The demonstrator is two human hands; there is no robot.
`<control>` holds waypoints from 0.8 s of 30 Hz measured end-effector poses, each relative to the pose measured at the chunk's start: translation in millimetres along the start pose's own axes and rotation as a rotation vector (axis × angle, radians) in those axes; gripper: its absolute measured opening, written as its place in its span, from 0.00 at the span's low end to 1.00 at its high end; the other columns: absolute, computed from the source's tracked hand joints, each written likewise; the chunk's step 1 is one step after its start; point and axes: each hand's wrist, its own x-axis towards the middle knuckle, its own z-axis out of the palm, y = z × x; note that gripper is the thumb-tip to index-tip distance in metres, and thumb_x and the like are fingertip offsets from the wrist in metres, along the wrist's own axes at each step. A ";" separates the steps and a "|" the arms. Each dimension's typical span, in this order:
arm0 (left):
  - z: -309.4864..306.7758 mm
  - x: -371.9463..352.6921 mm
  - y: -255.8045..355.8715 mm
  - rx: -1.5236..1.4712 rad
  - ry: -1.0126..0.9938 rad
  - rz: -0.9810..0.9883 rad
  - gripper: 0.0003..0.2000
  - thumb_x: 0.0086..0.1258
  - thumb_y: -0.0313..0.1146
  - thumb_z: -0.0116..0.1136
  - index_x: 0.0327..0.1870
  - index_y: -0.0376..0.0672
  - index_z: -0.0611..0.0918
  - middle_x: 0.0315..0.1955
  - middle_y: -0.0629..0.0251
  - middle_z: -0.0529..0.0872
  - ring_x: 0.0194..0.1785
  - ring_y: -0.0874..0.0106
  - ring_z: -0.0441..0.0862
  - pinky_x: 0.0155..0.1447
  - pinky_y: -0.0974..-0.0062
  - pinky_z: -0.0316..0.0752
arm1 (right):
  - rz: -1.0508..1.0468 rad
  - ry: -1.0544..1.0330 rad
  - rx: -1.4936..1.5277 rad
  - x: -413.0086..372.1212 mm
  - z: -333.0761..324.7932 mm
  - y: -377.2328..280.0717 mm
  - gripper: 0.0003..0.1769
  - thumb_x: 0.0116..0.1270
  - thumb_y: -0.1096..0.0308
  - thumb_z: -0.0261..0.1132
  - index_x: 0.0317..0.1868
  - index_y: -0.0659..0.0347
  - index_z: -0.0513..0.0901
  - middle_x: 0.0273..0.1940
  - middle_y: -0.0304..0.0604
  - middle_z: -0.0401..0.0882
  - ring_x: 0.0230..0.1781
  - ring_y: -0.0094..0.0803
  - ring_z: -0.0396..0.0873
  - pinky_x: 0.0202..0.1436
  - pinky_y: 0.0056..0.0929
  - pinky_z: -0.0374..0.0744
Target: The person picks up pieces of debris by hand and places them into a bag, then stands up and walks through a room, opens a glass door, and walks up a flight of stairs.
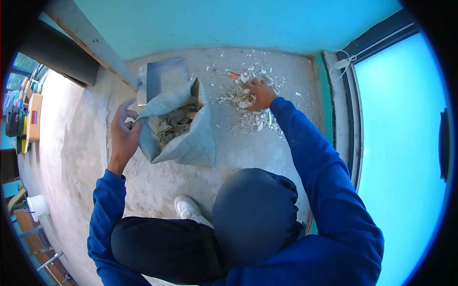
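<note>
My left hand (125,136) pinches the left edge of a pale woven sack (188,148), whose mouth gapes upward. Broken rubble pieces (176,123) lie inside the sack. To the right, my right hand (261,94) is curled over a heap of white and grey debris chips (243,97) on the floor, fingers wrapped around some of them. Its palm side is hidden. A small red-orange scrap (233,76) lies at the top of the heap. Behind the sack rests a grey metal dustpan-like tray (164,76).
Loose chips are scattered over the concrete floor (152,190) toward the turquoise wall (229,24). A door frame (350,119) stands at the right. A leaning board (93,45) is at upper left. A white bucket (38,208) and a cardboard box (34,117) sit far left.
</note>
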 end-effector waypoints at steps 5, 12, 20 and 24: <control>-7.7 7.9 -0.6 0.170 -0.116 -0.042 0.25 0.58 0.24 0.61 0.61 0.39 0.74 0.34 0.63 0.78 0.39 0.73 0.78 0.40 0.76 0.75 | -0.049 0.018 -0.009 -2.5 9.4 4.9 0.44 0.38 0.55 0.81 0.61 0.45 0.75 0.58 0.46 0.68 0.59 0.59 0.67 0.57 0.54 0.78; -4.3 37.9 22.9 0.405 -0.266 0.231 0.29 0.53 0.38 0.69 0.57 0.37 0.77 0.46 0.50 0.79 0.54 0.54 0.76 0.57 0.62 0.73 | -0.039 0.021 -0.021 -7.5 10.3 -2.2 0.41 0.39 0.60 0.80 0.58 0.46 0.76 0.57 0.43 0.71 0.57 0.54 0.69 0.55 0.52 0.78; 31.3 69.4 -6.2 0.525 -0.371 0.200 0.18 0.57 0.33 0.66 0.48 0.35 0.82 0.40 0.51 0.84 0.45 0.59 0.82 0.52 0.67 0.75 | -0.018 0.227 0.107 -22.2 13.5 -1.7 0.37 0.36 0.66 0.80 0.54 0.51 0.80 0.53 0.43 0.75 0.55 0.51 0.71 0.59 0.44 0.75; 33.5 74.1 -19.7 0.415 -0.299 0.170 0.11 0.61 0.29 0.61 0.43 0.34 0.84 0.33 0.54 0.87 0.40 0.62 0.85 0.48 0.68 0.77 | -0.042 0.323 0.163 -23.1 0.4 0.8 0.35 0.36 0.67 0.79 0.52 0.54 0.81 0.51 0.45 0.77 0.54 0.51 0.73 0.59 0.43 0.74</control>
